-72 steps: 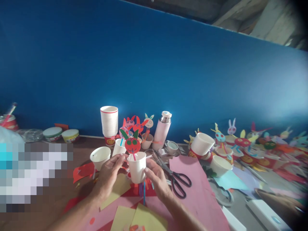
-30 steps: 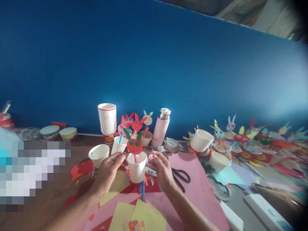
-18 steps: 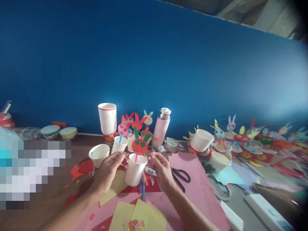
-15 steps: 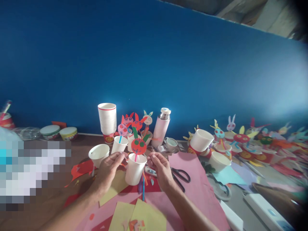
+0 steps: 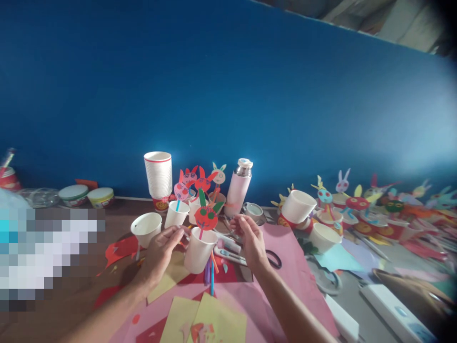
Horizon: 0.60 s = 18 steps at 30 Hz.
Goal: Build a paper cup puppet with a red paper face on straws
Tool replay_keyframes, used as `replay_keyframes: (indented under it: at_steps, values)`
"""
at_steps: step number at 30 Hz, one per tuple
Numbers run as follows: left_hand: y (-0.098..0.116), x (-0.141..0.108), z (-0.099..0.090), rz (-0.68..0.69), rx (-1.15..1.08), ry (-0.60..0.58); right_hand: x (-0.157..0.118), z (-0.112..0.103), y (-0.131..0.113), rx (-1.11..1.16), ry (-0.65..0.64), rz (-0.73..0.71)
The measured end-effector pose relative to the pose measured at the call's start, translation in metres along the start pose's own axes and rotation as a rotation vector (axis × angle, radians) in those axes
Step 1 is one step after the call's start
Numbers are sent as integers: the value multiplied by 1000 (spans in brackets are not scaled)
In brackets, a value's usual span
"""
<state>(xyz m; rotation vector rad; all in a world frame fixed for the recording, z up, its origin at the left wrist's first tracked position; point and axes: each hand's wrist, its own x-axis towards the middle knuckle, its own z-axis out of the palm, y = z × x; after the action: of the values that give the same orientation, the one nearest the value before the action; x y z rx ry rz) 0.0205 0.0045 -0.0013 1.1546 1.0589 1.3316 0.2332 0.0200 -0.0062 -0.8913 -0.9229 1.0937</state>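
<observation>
A white paper cup point(image 5: 198, 252) stands in front of me, tilted slightly. Out of it rises a red round paper face point(image 5: 206, 218) with green ears and eyes, on a pink straw. My left hand point(image 5: 160, 255) is at the cup's left rim, thumb and forefinger pinched; whatever sits between the tips is too small to make out. To the right of the cup and apart from it, my right hand point(image 5: 252, 240) is raised with thumb and fingers drawn together. Anything in those fingertips cannot be made out. Below it lie a white utility knife point(image 5: 230, 256) and black-handled scissors point(image 5: 274, 259), partly hidden.
Behind stand a stack of paper cups point(image 5: 158, 176), more cups with paper faces point(image 5: 202, 183) and a pink thermos point(image 5: 238, 190). Yellow paper point(image 5: 221, 317) and pink paper point(image 5: 285, 271) cover the front. Many finished-looking cup figures point(image 5: 357, 204) crowd the right. At left, a person is blurred out.
My right hand has moved away from the cup, up and to the right, uncovering the utility knife. My left hand stays by the cup's left rim.
</observation>
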Motion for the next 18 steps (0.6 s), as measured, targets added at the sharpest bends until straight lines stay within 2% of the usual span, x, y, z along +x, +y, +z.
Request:
replay_keyframes:
  at_steps: [3,6,11,15,18]
  values:
    - [-1,0,0,8,-13,16,-1,-1,-10,-49,-30,-28]
    - [-2,0,0,3,-29,22,-1,-2,-24,-211,-112,-33]
    - [-2,-1,-1,9,-30,57,-2,-6,-38,-537,-428,47]
    - [-1,-2,-1,15,-53,60,-5,-10,-44,-666,-648,79]
    - [1,0,-1,34,-78,73,-8,-12,-47,-748,-764,60]
